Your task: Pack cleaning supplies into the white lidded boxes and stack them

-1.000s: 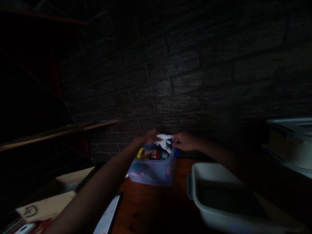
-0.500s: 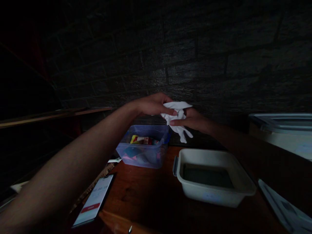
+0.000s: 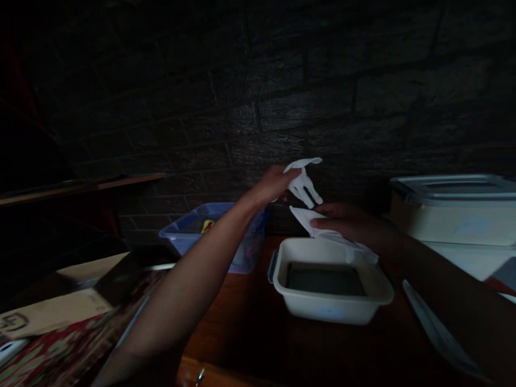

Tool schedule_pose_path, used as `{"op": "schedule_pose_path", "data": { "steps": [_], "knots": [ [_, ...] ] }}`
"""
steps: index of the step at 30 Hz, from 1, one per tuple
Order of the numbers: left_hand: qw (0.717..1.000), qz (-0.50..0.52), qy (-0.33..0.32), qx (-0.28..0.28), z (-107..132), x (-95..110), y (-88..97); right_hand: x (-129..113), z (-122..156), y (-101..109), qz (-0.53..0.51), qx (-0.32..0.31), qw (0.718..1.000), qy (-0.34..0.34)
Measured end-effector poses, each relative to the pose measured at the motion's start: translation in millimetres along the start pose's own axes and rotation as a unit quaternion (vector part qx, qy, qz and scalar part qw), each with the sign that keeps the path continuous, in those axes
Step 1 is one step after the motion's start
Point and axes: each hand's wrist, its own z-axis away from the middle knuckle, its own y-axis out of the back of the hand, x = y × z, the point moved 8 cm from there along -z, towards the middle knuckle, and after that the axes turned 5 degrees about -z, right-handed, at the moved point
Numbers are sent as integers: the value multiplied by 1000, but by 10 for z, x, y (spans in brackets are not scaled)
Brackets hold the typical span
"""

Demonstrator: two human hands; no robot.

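Note:
A white glove (image 3: pixel 303 184) with its fingers dangling is gripped in my left hand (image 3: pixel 274 185), which is raised in front of the brick wall. To the right and lower, my right hand (image 3: pixel 349 221) is closed on a second white glove (image 3: pixel 305 219), whose far end trails below the palm. This glove hangs over the back rim of an off-white plastic tub (image 3: pixel 330 309). Something dark and flat covers the tub's bottom; I cannot tell what it is. The two gloves are apart, with a small gap between them.
Left of the tub stands a translucent blue bin (image 3: pixel 179 236) holding packets, partly behind my left forearm. Lidded boxes (image 3: pixel 455 220) are stacked at the right. A lid (image 3: pixel 435 328) lies on the wooden table (image 3: pixel 226 317). An open cardboard box (image 3: pixel 60 312) sits at far left.
The white bundle held between both hands has separated into two gloves, one per hand. My right hand has moved down towards the tub. The view has shifted, and my left forearm now hides the phone.

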Motion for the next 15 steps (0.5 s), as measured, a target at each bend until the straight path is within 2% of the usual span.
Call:
{"op": "schedule_pose_path", "data": {
  "steps": [1,2,5,8,12,15],
  "knots": [
    [998,12,18,67,9,-136,55,44,2,34,-2,11,1000,11],
    [995,13,23,96,29,-255,49,96,-5,68,-2,23,1000,16],
    [994,15,31,108,133,-573,-92,250,-50,165,-49,62,997,8],
    [994,36,38,98,292,-772,-243,260,-79,241,-129,106,986,31],
    [995,71,42,53,464,-769,-350,215,-88,266,-182,134,973,46],
    [986,141,47,-69,519,-651,-506,223,-73,388,-119,211,969,50]
  ]
}}
